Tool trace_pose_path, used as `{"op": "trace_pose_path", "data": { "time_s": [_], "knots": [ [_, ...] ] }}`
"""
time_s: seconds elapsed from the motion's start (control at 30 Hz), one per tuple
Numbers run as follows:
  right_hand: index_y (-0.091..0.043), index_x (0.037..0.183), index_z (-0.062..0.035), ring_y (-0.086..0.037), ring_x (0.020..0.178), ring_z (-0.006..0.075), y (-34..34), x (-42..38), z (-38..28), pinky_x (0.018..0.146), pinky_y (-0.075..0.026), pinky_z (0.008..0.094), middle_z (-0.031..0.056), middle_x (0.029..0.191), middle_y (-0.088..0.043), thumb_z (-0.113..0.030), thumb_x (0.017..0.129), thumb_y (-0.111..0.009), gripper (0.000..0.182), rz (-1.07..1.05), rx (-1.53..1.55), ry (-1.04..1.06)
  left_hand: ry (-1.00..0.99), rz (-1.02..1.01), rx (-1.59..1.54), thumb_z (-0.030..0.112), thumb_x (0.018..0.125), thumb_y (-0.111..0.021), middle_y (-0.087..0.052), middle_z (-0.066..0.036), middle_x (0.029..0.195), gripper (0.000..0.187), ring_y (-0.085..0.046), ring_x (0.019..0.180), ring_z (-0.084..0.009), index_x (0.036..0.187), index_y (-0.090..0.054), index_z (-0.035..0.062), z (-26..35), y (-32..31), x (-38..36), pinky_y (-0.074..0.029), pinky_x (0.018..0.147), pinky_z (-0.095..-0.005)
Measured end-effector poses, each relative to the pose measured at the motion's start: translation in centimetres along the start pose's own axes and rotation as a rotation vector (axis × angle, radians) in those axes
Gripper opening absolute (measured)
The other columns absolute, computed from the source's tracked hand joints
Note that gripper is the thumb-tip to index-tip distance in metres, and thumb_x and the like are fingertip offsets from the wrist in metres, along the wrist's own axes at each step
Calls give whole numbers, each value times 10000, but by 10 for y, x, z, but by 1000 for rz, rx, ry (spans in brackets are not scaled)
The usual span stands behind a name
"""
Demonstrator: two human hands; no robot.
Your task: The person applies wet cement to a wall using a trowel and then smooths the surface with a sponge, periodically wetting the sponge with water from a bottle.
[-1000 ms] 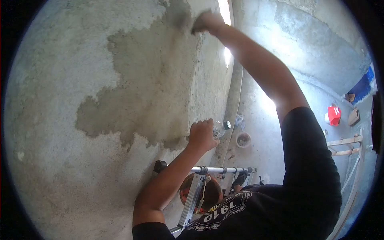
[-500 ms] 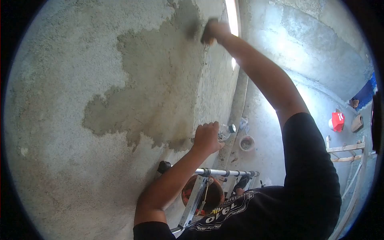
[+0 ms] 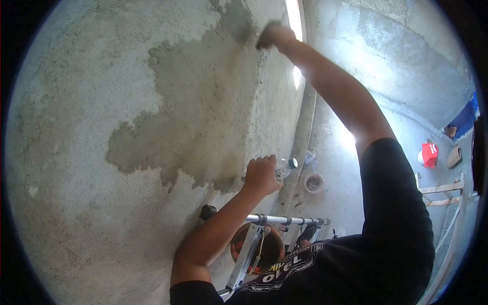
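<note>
My left hand (image 3: 261, 176) is closed around a clear plastic bottle (image 3: 284, 168) beside the wall's corner edge. The bottle's dark-rimmed cap points right, and my fingers hide part of its body. Higher up, at the same edge, my right hand (image 3: 282, 36) is closed on a dark object (image 3: 265, 36). Motion blur hides what kind it is. A darker, damp-looking patch (image 3: 198, 107) with a ragged outline spreads over the rough grey wall (image 3: 86, 96) left of both hands.
Below my left arm are a metal ladder (image 3: 277, 219) and a round reddish-brown tub (image 3: 238, 246). On the floor sit a small white bucket (image 3: 314, 182), a clear plastic bag (image 3: 310, 159) and a red-and-white item (image 3: 428, 154). A wooden frame (image 3: 442, 188) stands at the right.
My right hand has shifted slightly at the wall edge, and the dark object has turned in it. My left hand and the bottle have moved a little to the left.
</note>
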State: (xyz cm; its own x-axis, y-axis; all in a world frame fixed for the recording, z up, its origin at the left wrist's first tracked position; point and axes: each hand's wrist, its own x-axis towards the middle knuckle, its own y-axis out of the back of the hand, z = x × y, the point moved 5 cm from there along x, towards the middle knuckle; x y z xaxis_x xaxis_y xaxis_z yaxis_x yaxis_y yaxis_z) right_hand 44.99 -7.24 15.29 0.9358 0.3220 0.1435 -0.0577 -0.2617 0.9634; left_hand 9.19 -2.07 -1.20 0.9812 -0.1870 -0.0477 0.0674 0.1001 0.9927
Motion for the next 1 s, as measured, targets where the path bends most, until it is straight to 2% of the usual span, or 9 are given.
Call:
{"op": "trace_pose_path", "data": {
  "time_s": [0.03,0.13,0.33,0.43,0.6,0.67,0.7,0.87,1.0],
  "knots": [
    [-698,1105,-143,-677,973,215,-33,6,3,839,-521,365,61,1059,-701,-504,680,-759,561,-103,-169,-4,-9,-2,1,355,599,-837,-634,-112,955,609,-622,923,-273,1047,-561,48,1,0,1,-468,807,-397],
    [-690,1107,-116,-635,1098,234,-90,4,-4,847,-535,373,37,1146,-676,-150,684,-822,444,-128,-418,306,-25,7,4,357,607,-835,-633,-112,953,603,-622,921,-274,1048,-561,51,0,-1,1,-469,805,-397],
    [-718,1042,-127,-688,960,247,13,7,-42,765,-556,365,55,1100,-688,-148,756,-751,288,110,-435,258,-31,-13,-7,355,620,-828,-628,-108,935,578,-621,912,-271,1029,-555,50,0,-1,0,-468,793,-394],
    [-611,1094,50,-684,882,317,48,-1,-29,741,-548,393,186,947,-685,-174,786,-721,396,463,-242,663,-32,-10,-14,358,620,-825,-627,-106,929,577,-621,910,-268,1023,-550,50,2,-2,4,-467,786,-394],
    [-633,1112,-68,-699,832,262,40,11,-23,739,-551,368,119,1015,-693,-263,849,-626,328,256,-43,308,-49,-7,-7,361,614,-822,-630,-108,935,588,-622,910,-266,1030,-548,48,4,-3,2,-464,790,-396],
    [-668,1062,-75,-699,841,269,39,-28,-38,730,-549,355,104,1005,-696,-233,831,-620,284,-37,-29,170,-42,-15,1,361,611,-821,-632,-107,937,592,-622,908,-268,1032,-548,48,3,-4,1,-458,800,-398],
    [-719,1017,-135,-685,947,241,4,-20,-27,756,-550,360,65,1020,-694,-123,694,-780,329,203,-341,321,-41,-9,3,361,611,-821,-632,-107,937,592,-622,908,-268,1032,-548,48,2,-4,2,-458,800,-398],
    [-710,1027,-71,-675,973,269,20,-59,-70,767,-558,386,98,1042,-687,-114,711,-759,322,71,-429,479,-48,-4,-27,345,603,-819,-638,-129,922,584,-628,907,-286,1017,-547,36,2,-4,1,-473,826,-394],
    [-633,960,37,-675,826,305,86,-30,-89,681,-548,379,185,918,-670,-99,808,-612,205,-137,688,541,-24,-16,-22,345,602,-819,-644,-128,915,573,-629,902,-285,1003,-548,39,2,-1,1,-473,816,-399]
  ]
}}
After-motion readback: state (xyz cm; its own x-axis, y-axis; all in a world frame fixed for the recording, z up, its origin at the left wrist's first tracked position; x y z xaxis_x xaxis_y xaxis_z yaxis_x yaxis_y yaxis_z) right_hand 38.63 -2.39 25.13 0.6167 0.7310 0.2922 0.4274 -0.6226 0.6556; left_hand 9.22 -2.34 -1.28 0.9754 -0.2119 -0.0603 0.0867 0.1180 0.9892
